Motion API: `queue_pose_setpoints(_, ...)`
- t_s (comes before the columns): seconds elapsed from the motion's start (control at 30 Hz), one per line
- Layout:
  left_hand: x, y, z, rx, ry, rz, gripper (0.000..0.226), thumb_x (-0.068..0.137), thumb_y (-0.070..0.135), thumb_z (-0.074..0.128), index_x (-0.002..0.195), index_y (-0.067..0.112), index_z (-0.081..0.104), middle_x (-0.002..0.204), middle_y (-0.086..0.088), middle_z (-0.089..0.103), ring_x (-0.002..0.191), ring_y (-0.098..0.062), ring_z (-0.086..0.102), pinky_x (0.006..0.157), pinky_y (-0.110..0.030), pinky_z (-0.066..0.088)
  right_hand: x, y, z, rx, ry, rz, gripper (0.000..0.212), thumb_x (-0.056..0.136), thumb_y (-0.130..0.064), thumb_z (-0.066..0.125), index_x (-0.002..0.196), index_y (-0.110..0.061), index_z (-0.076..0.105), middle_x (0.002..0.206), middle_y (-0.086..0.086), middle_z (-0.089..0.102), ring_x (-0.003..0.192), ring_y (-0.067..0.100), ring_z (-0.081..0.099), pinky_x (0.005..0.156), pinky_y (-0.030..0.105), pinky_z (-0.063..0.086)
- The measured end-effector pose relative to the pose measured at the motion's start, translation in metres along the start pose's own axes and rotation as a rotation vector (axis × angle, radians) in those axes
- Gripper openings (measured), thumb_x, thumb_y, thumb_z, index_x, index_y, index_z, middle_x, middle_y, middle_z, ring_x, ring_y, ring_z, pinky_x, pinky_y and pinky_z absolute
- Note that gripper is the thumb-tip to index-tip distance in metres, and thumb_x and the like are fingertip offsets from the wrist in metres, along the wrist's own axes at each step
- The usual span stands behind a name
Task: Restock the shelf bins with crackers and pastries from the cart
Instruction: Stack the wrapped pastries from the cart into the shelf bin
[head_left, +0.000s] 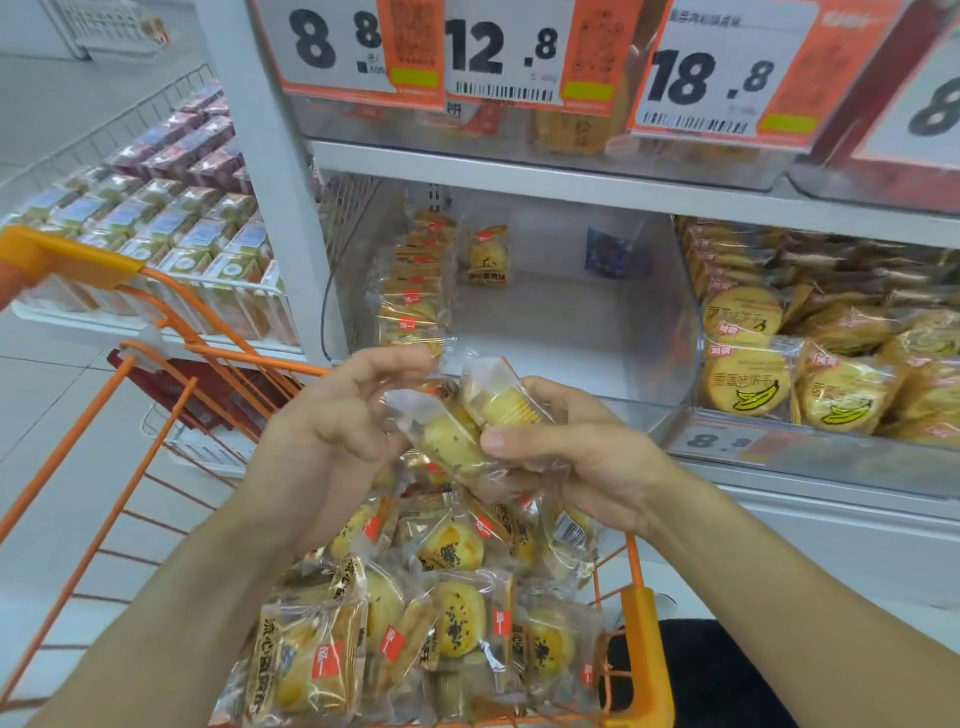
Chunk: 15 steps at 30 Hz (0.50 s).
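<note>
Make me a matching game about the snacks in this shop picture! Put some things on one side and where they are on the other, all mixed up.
Things
1. wrapped pastries
2. banana cookie packs
3. blue packet
4. pile of pastries

Places
A. in the orange cart
B. in the bin on the right
C. held between the left hand and the right hand
D. at the back of the nearly empty middle bin

Pairs: 1-C, 2-B, 3-D, 4-A

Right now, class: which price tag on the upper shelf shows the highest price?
The 18.8 tag, third from the left; the fully readable tags beside it show 8.8 and 12.8.
</note>
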<state>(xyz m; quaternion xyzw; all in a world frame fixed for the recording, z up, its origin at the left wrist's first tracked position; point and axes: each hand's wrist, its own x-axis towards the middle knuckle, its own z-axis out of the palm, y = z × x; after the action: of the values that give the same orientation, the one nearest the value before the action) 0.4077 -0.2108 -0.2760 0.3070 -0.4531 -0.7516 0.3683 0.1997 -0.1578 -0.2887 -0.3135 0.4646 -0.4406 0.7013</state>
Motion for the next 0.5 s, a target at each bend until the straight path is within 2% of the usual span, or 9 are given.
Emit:
queue_pose_setpoints(0.07, 0.001, 0.004, 0.002, -0.174, 0.105, -0.032, 0.048, 0.048, 0.020, 0.067, 0.092, 0.004, 0.061, 0.111, -0.014, 0.059, 0.116, -0.030, 0.059, 0.075, -0.039, 0.057, 0.000, 0.001, -0.002, -0.210, 0.023, -0.138, 0.056, 0.064, -0.005, 0.085, 0.115, -0.005, 0.061, 0.098, 0.005, 0.070, 0.087, 0.022, 0.070, 0.073, 0.035, 0.058)
queue_pose_setpoints(0.1, 0.002, 0.006, 0.004, -0.165, 0.157, -0.087, 0.035, 0.060, 0.023, 0.065, 0.090, 0.006, 0.059, 0.104, -0.013, 0.057, 0.104, -0.030, 0.060, 0.064, -0.034, 0.059, 0.000, 0.001, -0.004, -0.356, 0.029, -0.221, 0.055, 0.064, -0.005, 0.089, 0.112, -0.008, 0.061, 0.097, 0.000, 0.070, 0.089, 0.018, 0.069, 0.078, 0.034, 0.056)
queue_pose_setpoints(0.13, 0.003, 0.007, 0.005, -0.091, 0.173, -0.165, 0.030, 0.070, 0.027, 0.062, 0.091, 0.006, 0.057, 0.101, -0.014, 0.055, 0.096, -0.031, 0.057, 0.059, -0.037, 0.059, -0.002, -0.001, -0.004, -0.496, 0.024, -0.287, 0.056, 0.065, -0.005, 0.092, 0.111, -0.010, 0.061, 0.097, -0.005, 0.070, 0.091, 0.013, 0.068, 0.081, 0.030, 0.054)
queue_pose_setpoints(0.2, 0.003, 0.008, 0.007, 0.093, 0.131, -0.348, 0.038, 0.081, 0.038, 0.059, 0.100, 0.005, 0.057, 0.103, -0.019, 0.058, 0.096, -0.039, 0.057, 0.075, -0.056, 0.059, -0.005, -0.002, -0.004, -0.703, -0.004, -0.355, 0.057, 0.066, -0.009, 0.094, 0.110, -0.018, 0.060, 0.100, -0.012, 0.068, 0.094, 0.008, 0.066, 0.083, 0.024, 0.050)
queue_pose_setpoints(0.23, 0.003, 0.007, 0.008, 0.156, 0.098, -0.427, 0.042, 0.085, 0.040, 0.056, 0.104, 0.003, 0.061, 0.106, -0.020, 0.064, 0.098, -0.044, 0.061, 0.081, -0.060, 0.057, -0.006, -0.002, -0.003, -0.773, -0.014, -0.375, 0.058, 0.065, -0.012, 0.094, 0.110, -0.022, 0.059, 0.102, -0.015, 0.066, 0.097, 0.007, 0.065, 0.085, 0.024, 0.050)
queue_pose_setpoints(0.33, 0.001, 0.000, 0.008, 0.252, 0.008, -0.512, 0.040, 0.095, 0.045, 0.050, 0.114, 0.018, 0.071, 0.112, -0.019, 0.071, 0.097, -0.046, 0.066, 0.064, -0.046, 0.062, -0.007, 0.000, -0.002, -0.901, -0.025, -0.458, 0.063, 0.063, -0.023, 0.097, 0.114, -0.024, 0.059, 0.109, -0.011, 0.064, 0.105, 0.012, 0.063, 0.091, 0.033, 0.051)
queue_pose_setpoints(0.4, 0.000, -0.002, 0.012, 0.259, 0.040, -0.479, 0.041, 0.092, 0.043, 0.056, 0.113, 0.011, 0.071, 0.108, -0.027, 0.069, 0.089, -0.044, 0.065, 0.057, -0.041, 0.061, -0.007, 0.001, -0.004, -0.946, -0.029, -0.515, 0.069, 0.061, -0.030, 0.097, 0.120, -0.024, 0.061, 0.115, -0.007, 0.060, 0.111, 0.015, 0.061, 0.095, 0.037, 0.050)
queue_pose_setpoints(0.47, 0.001, -0.005, 0.015, 0.280, 0.088, -0.427, 0.041, 0.086, 0.037, 0.061, 0.105, 0.003, 0.071, 0.093, -0.033, 0.065, 0.069, -0.032, 0.064, 0.051, -0.034, 0.056, -0.008, 0.001, -0.005, -0.965, -0.026, -0.543, 0.076, 0.060, -0.034, 0.098, 0.126, -0.027, 0.062, 0.121, -0.006, 0.056, 0.118, 0.015, 0.058, 0.100, 0.037, 0.048)
queue_pose_setpoints(0.5, 0.001, -0.006, 0.016, 0.276, 0.094, -0.404, 0.040, 0.084, 0.039, 0.060, 0.098, 0.003, 0.071, 0.079, -0.027, 0.064, 0.058, -0.022, 0.061, 0.047, -0.029, 0.050, -0.008, 0.001, -0.005, -0.971, -0.019, -0.550, 0.078, 0.059, -0.036, 0.097, 0.128, -0.029, 0.062, 0.124, -0.007, 0.055, 0.120, 0.014, 0.056, 0.103, 0.035, 0.047)
